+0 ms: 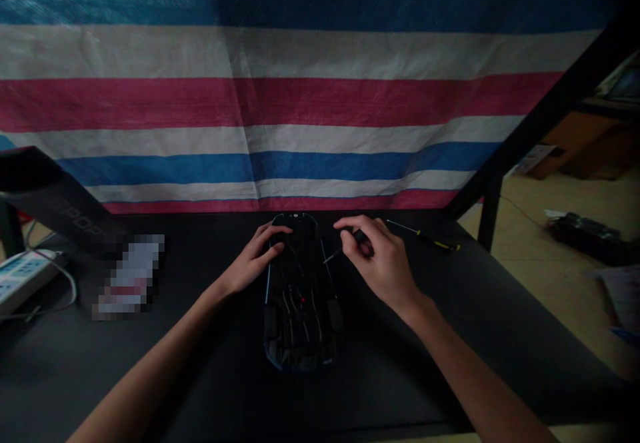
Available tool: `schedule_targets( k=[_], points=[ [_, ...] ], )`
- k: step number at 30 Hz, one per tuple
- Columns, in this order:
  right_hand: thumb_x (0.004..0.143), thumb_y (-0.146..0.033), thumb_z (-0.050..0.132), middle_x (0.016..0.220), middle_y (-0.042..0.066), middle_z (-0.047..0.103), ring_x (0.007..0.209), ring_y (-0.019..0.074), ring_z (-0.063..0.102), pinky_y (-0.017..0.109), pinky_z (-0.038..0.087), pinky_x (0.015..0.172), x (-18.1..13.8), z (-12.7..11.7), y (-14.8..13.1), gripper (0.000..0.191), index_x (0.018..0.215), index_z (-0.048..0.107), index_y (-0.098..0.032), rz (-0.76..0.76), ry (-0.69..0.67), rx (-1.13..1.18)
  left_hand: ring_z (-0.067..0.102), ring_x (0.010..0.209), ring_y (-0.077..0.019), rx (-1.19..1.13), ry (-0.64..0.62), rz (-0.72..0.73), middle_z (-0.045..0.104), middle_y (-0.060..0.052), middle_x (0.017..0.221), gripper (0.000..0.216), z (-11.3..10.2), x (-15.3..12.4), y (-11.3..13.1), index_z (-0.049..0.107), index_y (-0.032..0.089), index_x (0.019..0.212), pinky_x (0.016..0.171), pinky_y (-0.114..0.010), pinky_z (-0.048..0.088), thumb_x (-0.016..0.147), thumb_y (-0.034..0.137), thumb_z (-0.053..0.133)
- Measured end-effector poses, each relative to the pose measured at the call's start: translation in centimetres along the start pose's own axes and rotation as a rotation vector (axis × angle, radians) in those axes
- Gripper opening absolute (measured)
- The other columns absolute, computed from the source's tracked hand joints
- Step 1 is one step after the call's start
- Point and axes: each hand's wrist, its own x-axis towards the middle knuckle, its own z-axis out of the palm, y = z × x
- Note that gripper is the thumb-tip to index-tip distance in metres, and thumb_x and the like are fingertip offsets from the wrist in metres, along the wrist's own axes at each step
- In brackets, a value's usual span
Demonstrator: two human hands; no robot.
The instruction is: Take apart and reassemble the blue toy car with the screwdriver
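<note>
A dark model car lies upside down in the middle of the black table, its underside facing up. My left hand rests on the car's far left corner, fingers curled over its edge. My right hand is closed round the black handle of a small screwdriver, whose thin shaft points down and left at the car's right side.
A second screwdriver with a yellow-black handle lies at the table's far right. A blurred-out item lies left of the car. A power strip and a black box sit far left. A striped tarp hangs behind.
</note>
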Motion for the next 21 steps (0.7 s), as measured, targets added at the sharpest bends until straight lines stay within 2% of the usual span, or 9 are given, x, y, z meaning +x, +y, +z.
schedule_targets(
  k=[3, 7, 11, 16, 21],
  points=[
    [0.104, -0.021, 0.052, 0.107, 0.005, 0.073, 0.093, 0.0210, 0.068, 0.037, 0.053, 0.088, 0.02, -0.10, 0.20, 0.024, 0.124, 0.064, -0.025, 0.014, -0.026, 0.043, 0.037, 0.159, -0.0323, -0.010, -0.009, -0.003, 0.052, -0.008, 0.158, 0.041, -0.06, -0.02, -0.06, 0.062, 0.030, 0.141, 0.136, -0.054, 0.019, 0.107, 0.051, 0.052],
    [0.105, -0.028, 0.056, 0.092, 0.003, 0.070, 0.078, 0.0183, 0.065, 0.032, 0.053, 0.071, -0.01, -0.11, 0.66, 0.014, 0.114, 0.067, -0.025, 0.116, -0.023, 0.048, 0.038, 0.158, -0.0314, -0.004, -0.010, 0.012, 0.053, -0.008, 0.157, 0.041, -0.08, 0.00, -0.28, 0.061, 0.031, 0.142, 0.136, -0.053, 0.020, 0.108, 0.051, 0.051],
    [0.103, -0.023, 0.054, 0.100, 0.005, 0.071, 0.090, 0.0213, 0.067, 0.037, 0.054, 0.084, 0.01, 0.08, 0.69, 0.022, 0.122, 0.063, -0.024, 0.044, -0.006, 0.011, 0.043, 0.155, -0.0316, 0.002, -0.004, 0.022, 0.054, -0.007, 0.156, 0.040, -0.05, 0.02, -0.37, 0.062, 0.031, 0.142, 0.135, -0.053, 0.024, 0.108, 0.050, 0.051],
    [0.104, -0.025, 0.058, 0.100, 0.003, 0.070, 0.081, 0.0185, 0.064, 0.032, 0.051, 0.070, -0.21, 0.29, 0.45, 0.012, 0.114, 0.064, -0.027, 0.046, -0.010, 0.003, 0.041, 0.156, -0.0310, 0.006, -0.006, 0.035, 0.054, -0.007, 0.155, 0.040, -0.04, 0.08, -0.57, 0.062, 0.031, 0.142, 0.135, -0.052, 0.023, 0.108, 0.050, 0.051],
    [0.102, -0.022, 0.051, 0.109, 0.006, 0.070, 0.099, 0.0242, 0.065, 0.042, 0.051, 0.090, -0.26, 0.02, 0.62, 0.020, 0.120, 0.059, -0.025, -0.036, -0.053, 0.016, 0.040, 0.157, -0.0308, 0.000, -0.012, 0.027, 0.053, -0.007, 0.157, 0.040, -0.02, 0.09, -0.78, 0.061, 0.032, 0.142, 0.136, -0.052, 0.022, 0.108, 0.051, 0.051]
  ],
)
